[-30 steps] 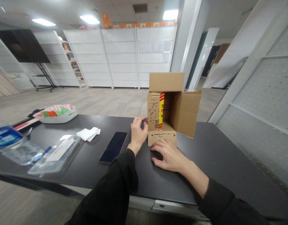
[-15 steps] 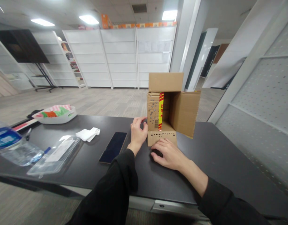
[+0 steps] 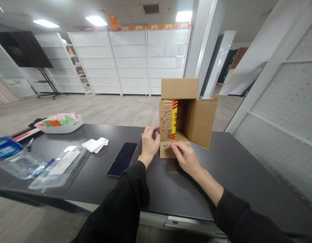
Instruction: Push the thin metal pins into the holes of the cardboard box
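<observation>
A cardboard box (image 3: 166, 118) stands with its opening towards me and its flaps spread. Grey round heads dot its left front flap, beside a yellow and red tape strip (image 3: 174, 119). On the lower flap (image 3: 166, 153) runs a row of small holes. My left hand (image 3: 149, 143) is curled against the box's left edge, steadying it; some fingertips are hidden. My right hand (image 3: 187, 158) pinches a thin nail, barely visible between thumb and forefinger, at the holes of the lower flap. Below that flap several dark nails (image 3: 172, 166) lie side by side on the table.
Left of my left hand a phone (image 3: 122, 159) lies on the dark table (image 3: 237, 175). Farther left are white tissue (image 3: 95, 145), a clear plastic case (image 3: 61, 167), a water bottle (image 3: 26, 165) and a white basket (image 3: 61, 126). A perforated panel (image 3: 287, 111) stands on the right.
My right hand has moved up and away from the nails to the lower flap, its fingers now pinched. The nails are uncovered. My left hand and the box have not moved.
</observation>
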Demonstrator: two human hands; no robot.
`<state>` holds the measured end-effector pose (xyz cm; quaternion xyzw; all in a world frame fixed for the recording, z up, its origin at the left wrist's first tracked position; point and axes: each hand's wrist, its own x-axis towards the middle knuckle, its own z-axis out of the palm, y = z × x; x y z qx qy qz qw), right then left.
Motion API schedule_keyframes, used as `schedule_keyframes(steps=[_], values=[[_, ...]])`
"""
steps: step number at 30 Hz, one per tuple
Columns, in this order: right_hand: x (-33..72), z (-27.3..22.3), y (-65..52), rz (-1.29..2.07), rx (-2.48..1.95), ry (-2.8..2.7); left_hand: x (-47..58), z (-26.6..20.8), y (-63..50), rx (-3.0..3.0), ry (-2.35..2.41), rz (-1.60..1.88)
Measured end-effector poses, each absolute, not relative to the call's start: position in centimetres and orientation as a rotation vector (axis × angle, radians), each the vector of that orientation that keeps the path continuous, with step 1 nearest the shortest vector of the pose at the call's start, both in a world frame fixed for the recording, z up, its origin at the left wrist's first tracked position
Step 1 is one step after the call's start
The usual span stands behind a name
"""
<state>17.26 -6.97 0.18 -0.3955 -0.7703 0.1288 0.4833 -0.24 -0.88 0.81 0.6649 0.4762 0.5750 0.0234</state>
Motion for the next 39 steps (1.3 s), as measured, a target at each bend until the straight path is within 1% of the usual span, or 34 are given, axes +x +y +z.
schedule_keyframes(steps=[6,20,32,39], values=[[17.0,0.0,-6.1,0.295,-1.02,-1.758,-0.3,0.9,-0.9,2.06,1.459,1.782],[16.4,-0.8,-5.3,0.2,-0.976,-1.783,-0.3,0.7,-0.8,2.066,1.429,1.813],[16.4,-0.9,-5.2,0.211,-1.014,-1.849,-0.2,0.7,-0.7,2.059,1.414,1.837],[16.5,-1.1,-5.1,0.08,-1.086,-1.964,-0.2,0.6,-0.7,2.064,1.425,1.823]])
